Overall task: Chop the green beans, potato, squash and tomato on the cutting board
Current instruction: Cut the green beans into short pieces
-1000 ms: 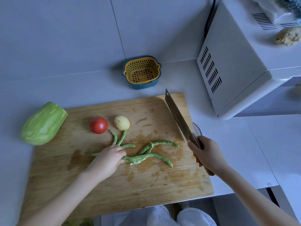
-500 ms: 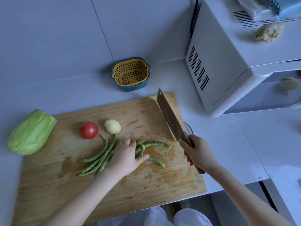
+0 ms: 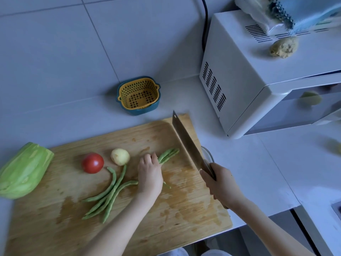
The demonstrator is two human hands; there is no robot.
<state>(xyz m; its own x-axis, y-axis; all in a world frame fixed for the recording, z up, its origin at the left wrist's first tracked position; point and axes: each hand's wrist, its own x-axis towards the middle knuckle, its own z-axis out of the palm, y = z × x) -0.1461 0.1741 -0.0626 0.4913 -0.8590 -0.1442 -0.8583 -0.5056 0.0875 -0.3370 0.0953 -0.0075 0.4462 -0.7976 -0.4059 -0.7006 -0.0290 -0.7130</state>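
Left hand [image 3: 150, 174]: centre of frame, fingers curled down over a small bundle of slender green beans [image 3: 168, 154], pinning them to the board with the tips sticking out toward the blade.
Right hand [image 3: 219, 183]: right of centre, wrapped round the handle of a broad steel cleaver [image 3: 186, 143]. The blade is lifted over the board's right edge with its tip pointing up-frame.

Progress, as judged: chopping has not begun.
- More beans [image 3: 110, 193] lie whole and loose at lower left of centre.
- Round red tomato [image 3: 92, 162] and small pale yellow potato [image 3: 120, 156] sit side by side, uncut, left of centre.
- Chunky pale-green squash [image 3: 24, 170] rests at the far left, overlapping the board's corner.
All four items are left to do, beans first.

Surface: a damp-stained wooden cutting board [image 3: 166, 218] on a pale countertop [image 3: 258, 163].
Room:
- grey tiled wall [image 3: 55, 43], upper left;
- yellow perforated colander in a blue bowl [image 3: 138, 96], upper centre;
- white microwave [image 3: 239, 80], upper right, with a black cable [image 3: 204, 24] behind it.
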